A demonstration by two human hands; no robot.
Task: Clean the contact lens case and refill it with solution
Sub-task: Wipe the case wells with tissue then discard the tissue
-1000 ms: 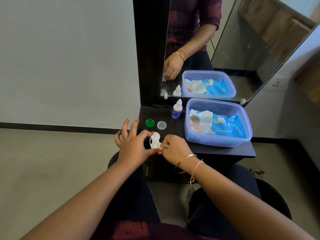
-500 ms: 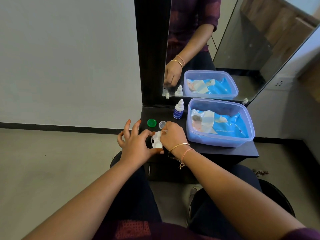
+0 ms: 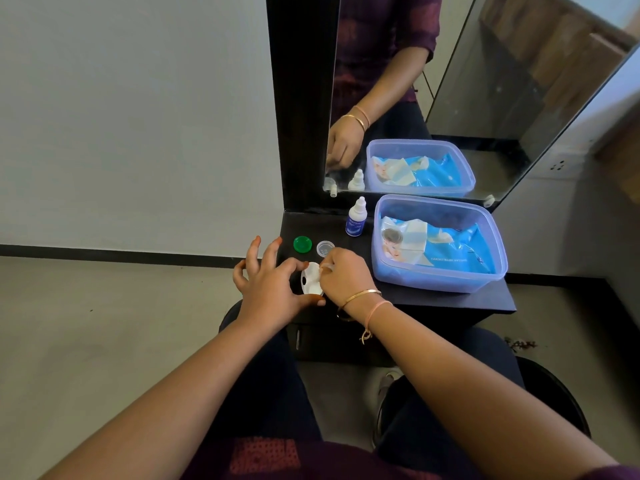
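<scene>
Contact lens case: the white contact lens case (image 3: 310,280) lies on the near left part of the black counter (image 3: 426,301), between the two hands, both wells uncovered.
Left hand: the left hand (image 3: 273,289) grips the case, thumb at the near end and forefinger at the far end; the other three fingers are spread and lifted clear of it.
Right hand: the right hand (image 3: 346,276) is curled, its fingertips over the case's far well, pinching a small pale piece (image 3: 326,269); what the piece is cannot be told.
Wrist: a gold bangle (image 3: 360,295) and a pink thread (image 3: 378,308) sit on the right wrist.
Caps: a green cap (image 3: 302,244) and a clear cap (image 3: 325,248) lie side by side on the counter just beyond the case, apart from it.
Solution bottle: a small white solution bottle (image 3: 355,218) with a blue label stands upright behind the caps, capped, near the mirror (image 3: 467,98).
Box: a translucent blue box (image 3: 440,280) sits to the right of the bottle, lidless, with a blue packet (image 3: 446,249) lying in it.
Mirror: it reflects the box, the bottle and one hand.
</scene>
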